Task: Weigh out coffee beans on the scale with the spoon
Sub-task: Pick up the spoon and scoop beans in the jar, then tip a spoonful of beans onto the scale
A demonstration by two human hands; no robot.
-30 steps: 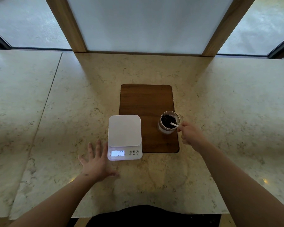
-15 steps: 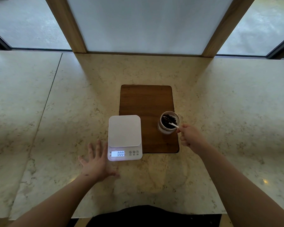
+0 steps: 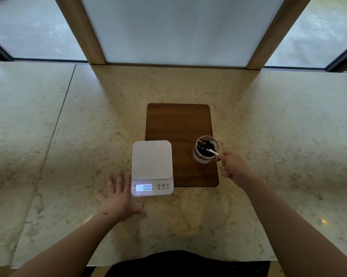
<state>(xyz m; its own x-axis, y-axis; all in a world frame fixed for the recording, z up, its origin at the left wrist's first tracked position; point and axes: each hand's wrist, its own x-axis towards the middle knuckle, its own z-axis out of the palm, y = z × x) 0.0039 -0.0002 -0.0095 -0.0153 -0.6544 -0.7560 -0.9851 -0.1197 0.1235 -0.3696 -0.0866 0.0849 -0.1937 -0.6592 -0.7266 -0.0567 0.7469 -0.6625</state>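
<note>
On the wooden board [image 3: 178, 124] stands a glass jar [image 3: 206, 149] of coffee beans [image 3: 208, 145]; the right hand [image 3: 233, 167] pinches a white spoon [image 3: 207, 147] dipped into it. Beside it, the white scale [image 3: 152, 167] reads 0.00, its platform bare. The left hand [image 3: 117, 198] lies flat and spread on the marble counter [image 3: 68, 146], holding nothing.

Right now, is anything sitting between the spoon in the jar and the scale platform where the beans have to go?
Nothing visible does. The spoon, held by the right hand, sits in the jar on the wooden board. Only bare board lies between it and the scale, whose platform is empty. The left hand rests flat beside the scale, off that path.
</note>
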